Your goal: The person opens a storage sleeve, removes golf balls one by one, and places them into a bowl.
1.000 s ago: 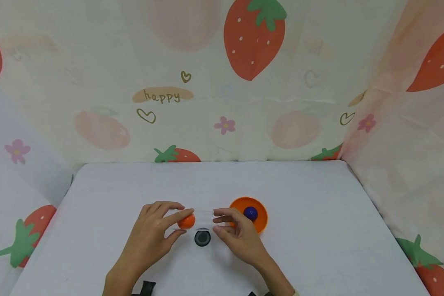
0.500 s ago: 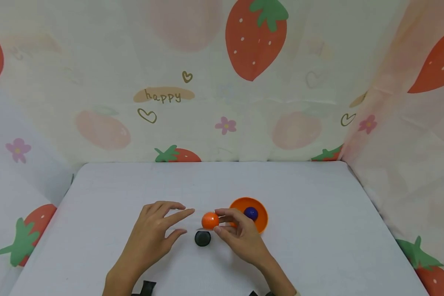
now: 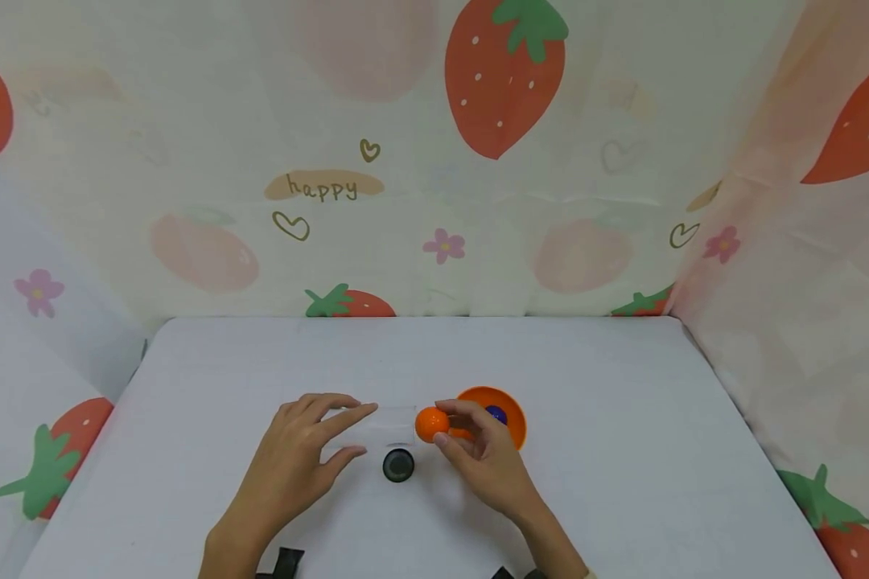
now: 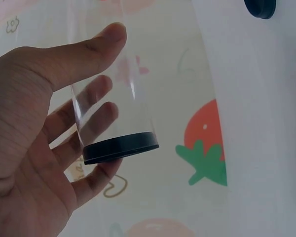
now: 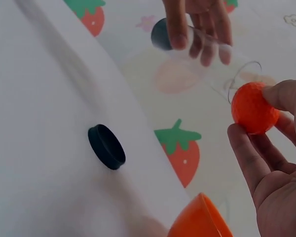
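Note:
My left hand [image 3: 300, 446] grips a clear plastic tube [image 3: 387, 426] lying roughly sideways above the table. A dark cap [image 4: 121, 147] closes the tube's end on the left-hand side; its other end is open. Just outside that open end, my right hand [image 3: 485, 454] pinches an orange dimpled ball [image 3: 430, 425], like a golf ball, between thumb and fingers. In the right wrist view the ball [image 5: 254, 107] sits close by the tube's rim. A loose dark round cap [image 3: 398, 465] lies on the table below the tube.
Behind my right hand stands an orange bowl [image 3: 519, 410] with a dark blue ball [image 3: 497, 414] in it, partly hidden by the fingers. White cloth covers the table [image 3: 623, 482]. Strawberry-printed fabric [image 3: 507, 185] hangs along the back and sides.
The orange ball has rolled rightward along the tube and out of its open end into my right hand's fingers. That hand has shifted slightly right. My left hand stays put.

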`<state>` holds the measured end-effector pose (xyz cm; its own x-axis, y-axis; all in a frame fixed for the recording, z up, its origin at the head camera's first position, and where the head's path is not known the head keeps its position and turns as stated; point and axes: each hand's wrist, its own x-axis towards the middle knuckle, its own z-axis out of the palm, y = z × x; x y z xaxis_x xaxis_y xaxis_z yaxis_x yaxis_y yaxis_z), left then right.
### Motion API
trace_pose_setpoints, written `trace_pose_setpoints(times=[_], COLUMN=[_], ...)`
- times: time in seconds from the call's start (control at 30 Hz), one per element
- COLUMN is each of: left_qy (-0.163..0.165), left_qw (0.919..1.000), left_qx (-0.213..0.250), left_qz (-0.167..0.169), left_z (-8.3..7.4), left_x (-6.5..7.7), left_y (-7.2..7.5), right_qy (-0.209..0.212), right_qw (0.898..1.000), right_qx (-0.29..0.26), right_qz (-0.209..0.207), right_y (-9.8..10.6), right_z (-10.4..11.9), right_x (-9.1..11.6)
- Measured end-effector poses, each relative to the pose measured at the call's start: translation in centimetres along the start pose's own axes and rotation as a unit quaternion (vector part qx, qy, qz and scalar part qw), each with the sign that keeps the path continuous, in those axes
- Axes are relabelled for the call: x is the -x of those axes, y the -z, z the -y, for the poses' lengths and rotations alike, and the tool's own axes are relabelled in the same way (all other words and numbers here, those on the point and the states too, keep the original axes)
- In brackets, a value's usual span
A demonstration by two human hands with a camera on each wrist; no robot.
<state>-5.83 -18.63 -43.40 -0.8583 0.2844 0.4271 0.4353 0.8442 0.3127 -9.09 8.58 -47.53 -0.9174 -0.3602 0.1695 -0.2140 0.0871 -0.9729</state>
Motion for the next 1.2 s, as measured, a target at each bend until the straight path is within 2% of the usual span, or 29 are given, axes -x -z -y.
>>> trace_pose_setpoints(times=[0.3, 0.5, 0.63, 0.83, 0.97, 1.2], left_qy=[0.014, 0.007, 0.008, 0.013, 0.018, 0.020], left_qw=[0.9998, 0.9999, 0.9999, 0.9998, 0.9997, 0.9996], left_qx=[0.009, 0.014, 0.015, 0.012, 0.012, 0.012], left_qz=[0.006, -0.002, 0.000, 0.005, 0.013, 0.018], left_z=[-0.3, -0.4, -0.4, -0.3, -0.3, -0.4], left_x=[-0.1, -0.2, -0.2, -0.2, -0.2, -0.1], left_y=[-0.1, -0.1, -0.2, -0.1, -0.1, -0.2], right_qy=[0.041, 0.089, 0.105, 0.111, 0.113, 0.091], right_qw=[0.998, 0.989, 0.983, 0.972, 0.961, 0.947], right_qx=[-0.001, 0.090, 0.126, 0.189, 0.237, 0.300], right_qz=[-0.039, -0.079, -0.087, -0.090, -0.090, -0.070], right_y=[2.1, 2.9, 3.1, 3.2, 3.3, 3.4], right_z=[-0.5, -1.5, -1.9, -1.7, -1.6, -1.9], right_x=[-0.1, -0.2, -0.3, -0.5, -0.6, -0.4])
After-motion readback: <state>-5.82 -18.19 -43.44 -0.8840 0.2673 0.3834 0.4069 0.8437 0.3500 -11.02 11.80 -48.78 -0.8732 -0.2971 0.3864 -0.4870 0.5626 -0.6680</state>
